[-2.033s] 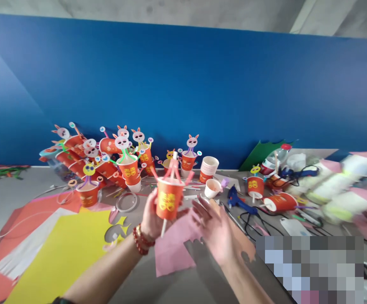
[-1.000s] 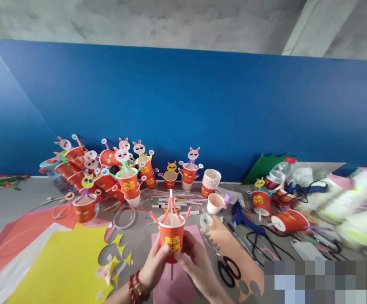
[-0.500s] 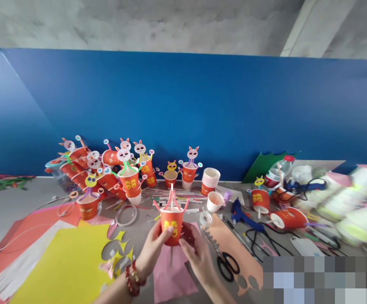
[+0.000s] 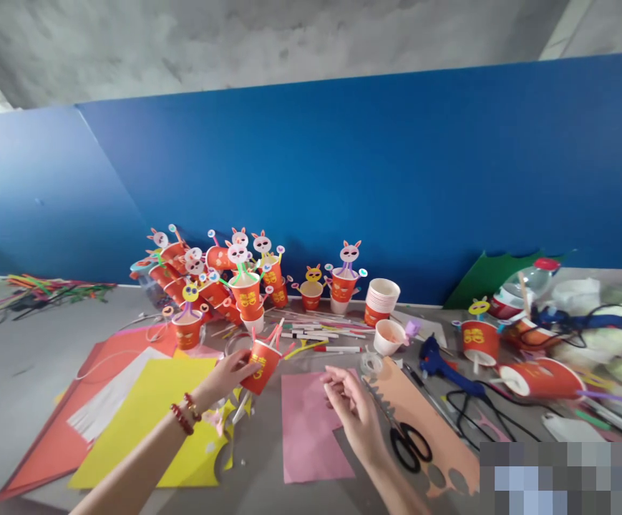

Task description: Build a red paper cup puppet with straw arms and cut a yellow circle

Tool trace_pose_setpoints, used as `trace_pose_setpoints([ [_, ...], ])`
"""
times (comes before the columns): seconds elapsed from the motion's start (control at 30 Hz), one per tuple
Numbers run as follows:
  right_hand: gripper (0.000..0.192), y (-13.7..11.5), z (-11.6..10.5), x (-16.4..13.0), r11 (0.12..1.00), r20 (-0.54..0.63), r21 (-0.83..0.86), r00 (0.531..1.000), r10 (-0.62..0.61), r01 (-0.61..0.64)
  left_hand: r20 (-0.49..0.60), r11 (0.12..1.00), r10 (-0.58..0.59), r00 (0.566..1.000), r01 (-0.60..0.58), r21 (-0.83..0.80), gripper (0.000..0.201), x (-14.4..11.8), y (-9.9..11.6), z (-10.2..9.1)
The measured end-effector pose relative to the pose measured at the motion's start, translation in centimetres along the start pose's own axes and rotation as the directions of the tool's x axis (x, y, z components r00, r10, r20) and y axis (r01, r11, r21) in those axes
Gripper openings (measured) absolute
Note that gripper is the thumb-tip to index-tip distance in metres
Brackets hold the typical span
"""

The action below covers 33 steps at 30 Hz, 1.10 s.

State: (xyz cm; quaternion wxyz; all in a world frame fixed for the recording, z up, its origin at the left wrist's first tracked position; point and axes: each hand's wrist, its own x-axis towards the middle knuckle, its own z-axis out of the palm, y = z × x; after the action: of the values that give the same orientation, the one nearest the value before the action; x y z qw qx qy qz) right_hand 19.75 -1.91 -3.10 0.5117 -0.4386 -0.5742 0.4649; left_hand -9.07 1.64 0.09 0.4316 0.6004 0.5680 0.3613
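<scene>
A red paper cup (image 4: pixel 262 366) with gold characters is gripped by its side in my left hand (image 4: pixel 229 378). It tilts to the right, and pink and white pipe cleaners stick up from its rim. A thin stick shows below its base. My right hand (image 4: pixel 352 406) holds nothing, its fingers loosely bent and apart over a pink paper sheet (image 4: pixel 311 436). Close to that hand lie black-handled scissors (image 4: pixel 411 447) on a cut orange sheet (image 4: pixel 450 458). Under my left forearm is a yellow sheet (image 4: pixel 144 408) with round cut-outs.
Several finished cup figures (image 4: pixel 249 297) with rabbit faces crowd the back left. A stack of paper cups (image 4: pixel 381 300) and a white cup (image 4: pixel 389 336) stand near the blue partition (image 4: pixel 300 172). Markers (image 4: pixel 311 335) lie in the middle. On the right are a blue glue gun (image 4: pixel 444 365) and a bottle (image 4: pixel 525 286).
The cup has moved left and tilted, now in my left hand alone. My right hand has come off it and drawn to the right. The view has swung left.
</scene>
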Motion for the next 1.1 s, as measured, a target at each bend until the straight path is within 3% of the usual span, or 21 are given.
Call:
trace_pose_setpoints([
  [0.17, 0.035, 0.6, 0.0, 0.2, 0.999, 0.024, -0.024, 0.999, 0.027, -0.026, -0.045, 0.989, 0.026, 0.999, -0.019, 0.147, 0.036, 0.8, -1.3, 0.0],
  [0.73, 0.035, 1.1, -0.1, 0.6, 0.991, 0.071, -0.132, 0.997, 0.04, -0.03, -0.075, 0.878, 0.2, 0.977, -0.144, 0.457, 0.037, 4.2, -2.6, 0.3],
  [1.1, 0.031, 1.0, -0.1, 0.5, 0.979, 0.103, -0.201, 0.993, 0.051, -0.029, -0.126, 0.73, 0.312, 0.942, -0.153, 0.666, 0.06, 3.2, -3.8, 1.6],
])
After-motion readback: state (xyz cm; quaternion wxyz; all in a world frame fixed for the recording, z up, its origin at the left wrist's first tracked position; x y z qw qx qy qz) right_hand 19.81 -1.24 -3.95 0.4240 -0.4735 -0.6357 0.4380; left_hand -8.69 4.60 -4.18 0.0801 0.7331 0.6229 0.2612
